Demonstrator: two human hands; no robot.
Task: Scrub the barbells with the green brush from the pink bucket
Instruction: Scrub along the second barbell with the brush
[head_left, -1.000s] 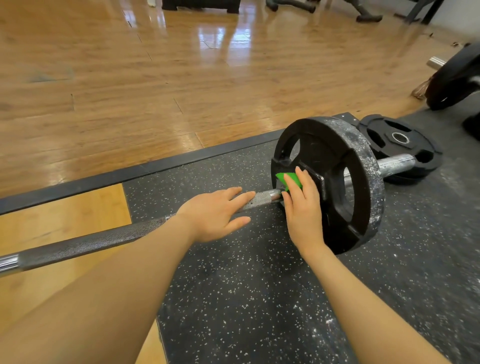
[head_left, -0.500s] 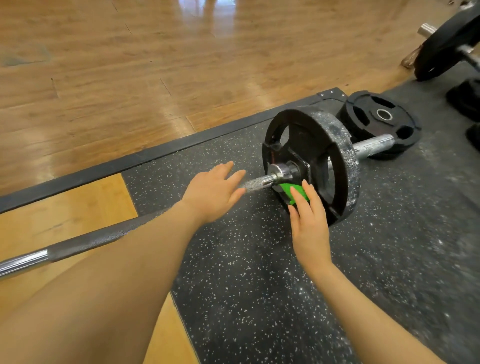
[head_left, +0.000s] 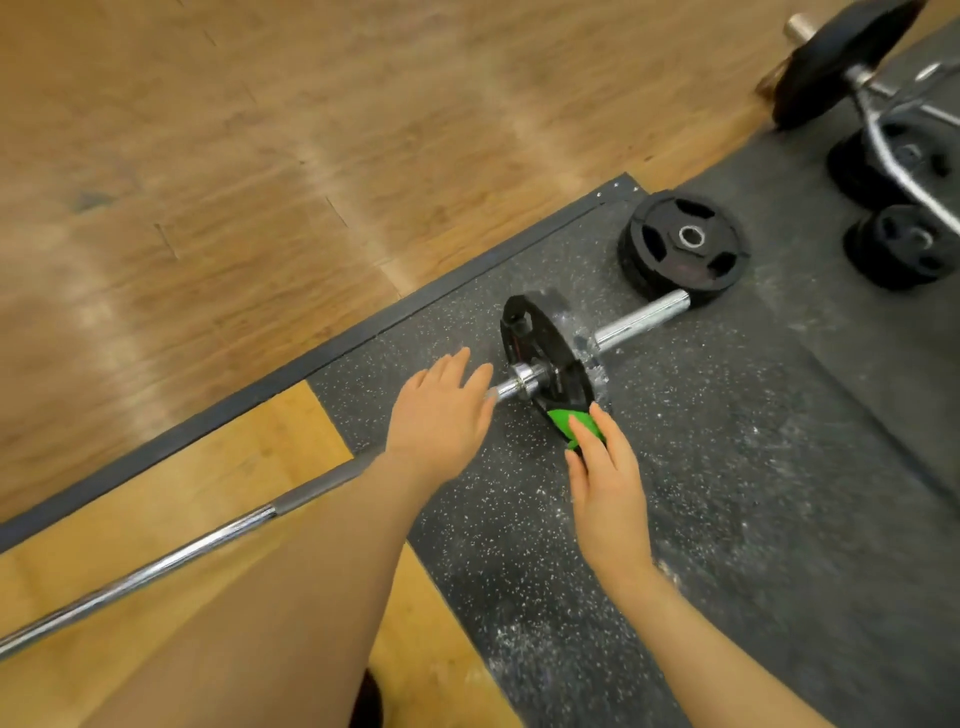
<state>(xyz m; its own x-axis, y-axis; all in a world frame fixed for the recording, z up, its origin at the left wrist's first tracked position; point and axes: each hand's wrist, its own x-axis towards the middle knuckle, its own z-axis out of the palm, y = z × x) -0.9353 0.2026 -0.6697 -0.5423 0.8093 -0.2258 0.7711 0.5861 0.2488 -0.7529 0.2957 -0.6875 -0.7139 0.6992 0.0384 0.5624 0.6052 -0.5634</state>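
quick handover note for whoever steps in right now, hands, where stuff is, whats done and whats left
Left hand: open, flat on the barbell bar just inboard of the collar.
Right hand: holds the green brush against the lower edge of the mounted plate.
White residue shows on the plate's outer side, the sleeve and the rubber mat.
Done: cannot tell how much is scrubbed.
Left: probably the rest of the plate and the bar. The pink bucket is out of view.
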